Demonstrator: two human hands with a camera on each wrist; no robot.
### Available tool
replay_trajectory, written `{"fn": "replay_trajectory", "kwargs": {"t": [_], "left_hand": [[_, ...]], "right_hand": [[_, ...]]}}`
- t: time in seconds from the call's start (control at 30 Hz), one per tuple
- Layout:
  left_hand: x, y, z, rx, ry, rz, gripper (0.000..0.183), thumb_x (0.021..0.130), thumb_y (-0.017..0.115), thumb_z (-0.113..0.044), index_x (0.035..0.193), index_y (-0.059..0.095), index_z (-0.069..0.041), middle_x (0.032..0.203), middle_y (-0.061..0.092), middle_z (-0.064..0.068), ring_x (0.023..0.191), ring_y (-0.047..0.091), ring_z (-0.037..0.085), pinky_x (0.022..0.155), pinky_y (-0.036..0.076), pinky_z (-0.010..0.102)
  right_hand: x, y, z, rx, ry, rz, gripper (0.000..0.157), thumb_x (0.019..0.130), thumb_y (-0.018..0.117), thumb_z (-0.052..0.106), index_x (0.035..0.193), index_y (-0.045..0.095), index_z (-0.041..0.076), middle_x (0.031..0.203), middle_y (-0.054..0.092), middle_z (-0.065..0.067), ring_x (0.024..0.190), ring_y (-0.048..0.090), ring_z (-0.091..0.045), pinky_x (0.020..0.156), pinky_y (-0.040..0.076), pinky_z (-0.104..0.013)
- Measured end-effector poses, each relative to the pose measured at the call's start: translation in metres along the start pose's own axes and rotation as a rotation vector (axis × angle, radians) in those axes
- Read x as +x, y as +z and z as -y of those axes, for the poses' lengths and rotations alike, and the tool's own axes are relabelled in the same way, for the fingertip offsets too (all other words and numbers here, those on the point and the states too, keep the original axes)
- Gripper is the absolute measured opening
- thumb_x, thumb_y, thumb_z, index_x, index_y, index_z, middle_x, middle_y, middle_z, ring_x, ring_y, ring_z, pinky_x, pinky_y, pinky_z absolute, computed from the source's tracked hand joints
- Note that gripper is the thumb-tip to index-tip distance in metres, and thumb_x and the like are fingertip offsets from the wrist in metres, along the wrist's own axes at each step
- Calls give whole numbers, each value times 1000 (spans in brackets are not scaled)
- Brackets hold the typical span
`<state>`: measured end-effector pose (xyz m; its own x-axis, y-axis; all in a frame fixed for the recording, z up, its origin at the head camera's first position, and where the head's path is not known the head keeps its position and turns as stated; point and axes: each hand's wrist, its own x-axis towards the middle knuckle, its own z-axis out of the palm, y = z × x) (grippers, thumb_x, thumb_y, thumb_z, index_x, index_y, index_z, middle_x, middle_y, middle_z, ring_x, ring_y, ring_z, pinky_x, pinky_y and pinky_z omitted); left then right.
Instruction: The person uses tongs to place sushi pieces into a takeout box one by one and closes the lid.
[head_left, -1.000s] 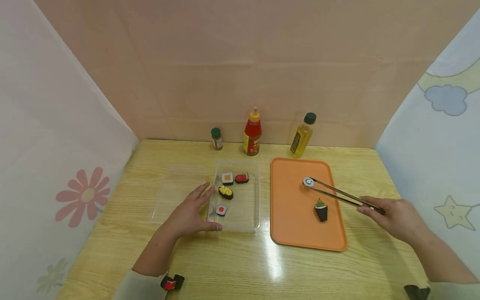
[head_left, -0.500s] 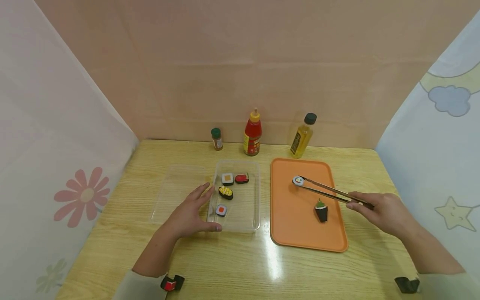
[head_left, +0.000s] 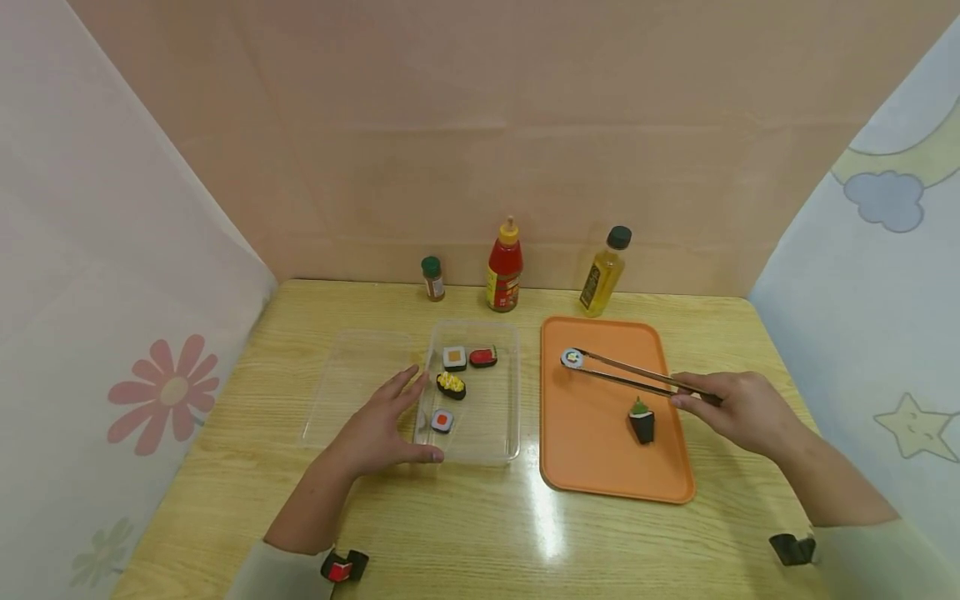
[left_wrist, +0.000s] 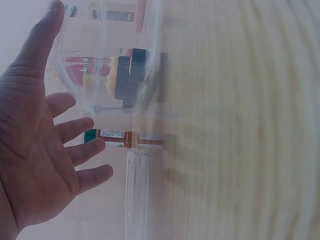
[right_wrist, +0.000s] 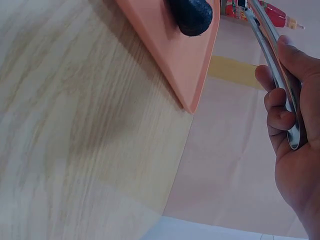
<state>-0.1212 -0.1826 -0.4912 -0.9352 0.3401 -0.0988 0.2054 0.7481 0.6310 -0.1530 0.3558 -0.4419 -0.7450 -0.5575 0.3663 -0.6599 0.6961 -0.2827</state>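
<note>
My right hand (head_left: 750,412) grips metal tongs (right_wrist: 272,55), whose tips pinch a round sushi roll piece (head_left: 572,358) over the left part of the orange tray (head_left: 592,458). A dark cone-shaped sushi piece (head_left: 642,423) lies on that tray, below the tongs. My left hand (head_left: 382,425) spreads its fingers at the left side of a clear plastic box (head_left: 495,433). Inside the box are a white-and-orange square roll (head_left: 454,358), a red-topped piece (head_left: 483,357), a yellow-topped piece (head_left: 452,385) and a roll with a red centre (head_left: 442,420).
Left of the box lies a clear lid (head_left: 352,358), partly behind my left hand. Along the back stand a small green-capped jar (head_left: 433,279), a red sauce bottle (head_left: 505,271) and an oil bottle (head_left: 602,273). Printed cloth walls border the wooden table (head_left: 465,533).
My right hand has moved left with the tongs, carrying the round sushi roll from the tray's middle toward its left edge. My left hand has stayed in place.
</note>
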Motion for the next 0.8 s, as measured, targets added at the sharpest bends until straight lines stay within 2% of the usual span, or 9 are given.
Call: {"fn": "replay_trajectory", "kwargs": {"t": [0.27,0.57,0.8], "left_hand": [[1,-2,-3,4,-13,7,126,66,91,-65,166,27,-23,173,15,-1,157,17,35,115,33,65],[0,-3,-3,15,-12,13,128,65,88,-70,166,27,-22,173,15,-1,157,17,35,115,34,64],[0,-3,-3,11,-12,12,128,65,88,-70,166,27,-22,173,15,-1,157,18,35,115,34,64]], "right_hand": [[16,1,5,16,-64,-12,37,77,89,8,113,80,5,84,76,6,52,31,11,50,31,-13],[35,1,11,60,-112,-12,36,77,89,6,112,80,5,89,78,5,59,47,9,53,38,-13],[47,4,16,110,-158,-19,37,76,88,1,112,80,6,88,77,8,60,53,7,53,40,-12]]}}
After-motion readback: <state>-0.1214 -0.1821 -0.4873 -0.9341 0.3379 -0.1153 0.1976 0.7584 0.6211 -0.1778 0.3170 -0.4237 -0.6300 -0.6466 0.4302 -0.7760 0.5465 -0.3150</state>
